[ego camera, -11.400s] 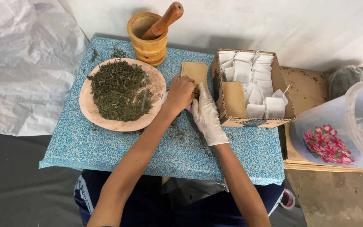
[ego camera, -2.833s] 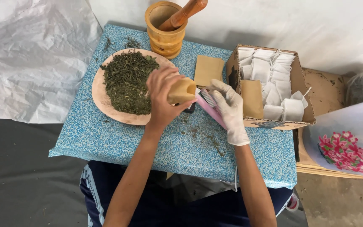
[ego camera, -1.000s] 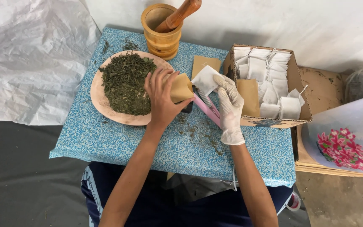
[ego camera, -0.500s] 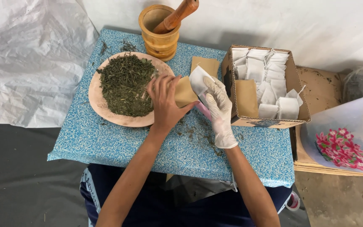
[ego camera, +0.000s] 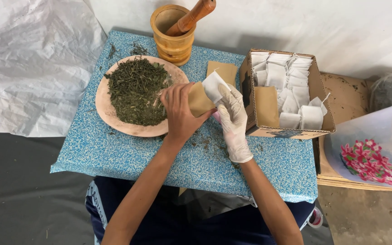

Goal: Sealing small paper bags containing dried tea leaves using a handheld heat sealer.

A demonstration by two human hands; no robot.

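The left hand (ego camera: 180,111), bare, is closed around a small brown paper envelope (ego camera: 199,99) and holds it just above the blue speckled table (ego camera: 128,154), beside the pink plate (ego camera: 110,115) of dried green herbs (ego camera: 137,90). The right hand (ego camera: 233,119), in a white glove, pinches a white tea bag (ego camera: 214,86) with its fingertips at the open mouth of the envelope. Both pieces look very light, thin and soft, so they would probably crumple or tear easily; I think a gentle pinch at the edges is the safest place to hold them. A cardboard box (ego camera: 316,88) of more white bags stands to the right, a wooden mortar (ego camera: 172,43) behind.
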